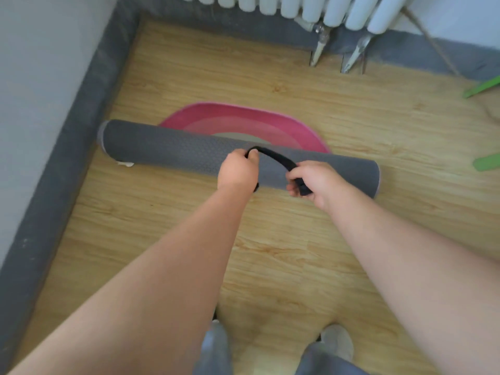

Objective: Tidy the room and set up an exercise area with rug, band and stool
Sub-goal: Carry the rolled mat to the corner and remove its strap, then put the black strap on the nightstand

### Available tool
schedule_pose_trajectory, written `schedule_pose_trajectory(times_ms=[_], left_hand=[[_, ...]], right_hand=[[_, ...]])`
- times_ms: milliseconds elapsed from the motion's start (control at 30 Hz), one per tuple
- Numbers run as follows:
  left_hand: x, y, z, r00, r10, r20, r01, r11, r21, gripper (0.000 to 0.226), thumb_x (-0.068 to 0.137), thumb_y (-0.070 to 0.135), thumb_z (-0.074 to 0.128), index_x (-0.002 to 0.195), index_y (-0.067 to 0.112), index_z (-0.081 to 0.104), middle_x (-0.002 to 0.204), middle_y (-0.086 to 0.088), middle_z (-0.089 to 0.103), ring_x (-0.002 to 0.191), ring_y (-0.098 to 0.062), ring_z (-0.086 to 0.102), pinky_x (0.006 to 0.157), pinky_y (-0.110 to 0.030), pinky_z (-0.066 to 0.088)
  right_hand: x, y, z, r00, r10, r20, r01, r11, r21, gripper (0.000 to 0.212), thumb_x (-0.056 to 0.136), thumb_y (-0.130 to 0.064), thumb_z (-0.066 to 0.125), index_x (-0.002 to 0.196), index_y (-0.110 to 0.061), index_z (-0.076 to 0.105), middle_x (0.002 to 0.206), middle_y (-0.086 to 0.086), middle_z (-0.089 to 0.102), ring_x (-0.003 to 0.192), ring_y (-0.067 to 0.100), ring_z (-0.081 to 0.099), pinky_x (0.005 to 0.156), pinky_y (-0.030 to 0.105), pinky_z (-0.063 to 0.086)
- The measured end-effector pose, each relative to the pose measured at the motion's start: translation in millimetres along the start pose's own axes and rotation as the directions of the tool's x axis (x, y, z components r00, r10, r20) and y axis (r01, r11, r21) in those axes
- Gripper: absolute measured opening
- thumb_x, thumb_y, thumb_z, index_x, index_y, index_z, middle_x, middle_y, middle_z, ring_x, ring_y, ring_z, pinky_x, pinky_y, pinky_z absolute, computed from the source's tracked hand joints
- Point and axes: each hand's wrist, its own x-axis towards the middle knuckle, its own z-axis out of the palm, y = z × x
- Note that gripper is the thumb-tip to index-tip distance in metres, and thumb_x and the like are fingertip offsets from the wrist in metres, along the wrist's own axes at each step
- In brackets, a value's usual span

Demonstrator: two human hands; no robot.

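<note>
A rolled grey rug [167,147] lies across the wooden floor, its pink face partly unrolled behind it as a rounded pink patch [243,123]. A black band [278,158] arches over the middle of the roll. My left hand [238,170] grips the band's left end with curled fingers. My right hand [311,182] pinches the band's right end just in front of the roll. No stool is in view.
A grey skirting [67,147] and white wall run along the left. A white radiator [338,12] with two pipes stands at the back wall. Green objects [484,87] lie at the right edge. My two feet [335,339] stand on the wooden floor [270,266] at the bottom.
</note>
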Motion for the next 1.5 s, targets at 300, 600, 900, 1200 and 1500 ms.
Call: schedule_pose_trajectory(times_ms=[300, 600, 900, 1200, 1500], left_hand=[[-166.3, 39.7, -129.6, 0.992, -0.126, 0.006, 0.126, 0.991, -0.042, 0.039, 0.097, 0.040, 0.040, 0.094, 0.013, 0.068, 0.059, 0.001, 0.053, 0.060, -0.026, 0.053, 0.063, -0.032, 0.051], [-343.1, 86.8, -241.0, 0.979, -0.191, -0.066, 0.184, 0.978, -0.101, 0.024, 0.086, 0.044, 0.060, 0.084, 0.021, 0.061, 0.061, 0.006, 0.055, 0.063, -0.022, 0.057, 0.057, -0.027, 0.047], [-506.5, 76.6, -247.0, 0.876, -0.433, -0.211, 0.274, 0.809, -0.521, 0.017, 0.091, 0.029, 0.053, 0.091, 0.016, 0.064, 0.068, 0.000, 0.057, 0.060, -0.020, 0.058, 0.061, -0.034, 0.058], [-671.5, 10.5, -243.9, 0.712, -0.634, -0.303, 0.269, 0.644, -0.716, 0.019, 0.093, 0.035, 0.052, 0.085, 0.020, 0.061, 0.069, 0.004, 0.060, 0.065, -0.018, 0.069, 0.058, -0.026, 0.048], [-866.8, -90.3, -190.6, 0.451, -0.838, -0.308, 0.133, 0.404, -0.905, 0.009, 0.090, 0.026, 0.056, 0.097, 0.020, 0.058, 0.079, 0.005, 0.064, 0.058, -0.004, 0.060, 0.059, -0.023, 0.046]], right_hand=[[-180.5, -74.3, 14.0, 0.996, 0.068, 0.051, -0.053, 0.963, -0.264, 0.022, 0.083, 0.013, 0.049, 0.083, -0.006, 0.061, 0.070, 0.012, 0.050, 0.051, 0.021, 0.045, 0.051, 0.028, 0.042], [-376.9, -151.9, 29.9, 0.984, 0.006, 0.178, 0.065, 0.920, -0.387, 0.030, 0.082, 0.016, 0.047, 0.099, -0.006, 0.060, 0.063, 0.009, 0.050, 0.048, 0.018, 0.041, 0.047, 0.025, 0.034], [-522.2, -149.6, 12.7, 0.904, -0.075, 0.420, 0.362, 0.657, -0.662, 0.025, 0.084, 0.011, 0.055, 0.098, -0.009, 0.057, 0.079, 0.016, 0.061, 0.063, 0.024, 0.056, 0.056, 0.032, 0.048], [-648.3, -84.6, 44.0, 0.748, -0.045, 0.662, 0.631, 0.357, -0.689, 0.018, 0.084, 0.005, 0.057, 0.090, -0.008, 0.068, 0.078, 0.015, 0.063, 0.062, 0.022, 0.058, 0.052, 0.025, 0.049], [-786.9, 84.5, 75.5, 0.588, 0.163, 0.792, 0.794, 0.073, -0.604, 0.019, 0.084, 0.006, 0.056, 0.096, -0.007, 0.064, 0.080, 0.015, 0.065, 0.061, 0.022, 0.060, 0.055, 0.029, 0.053]])
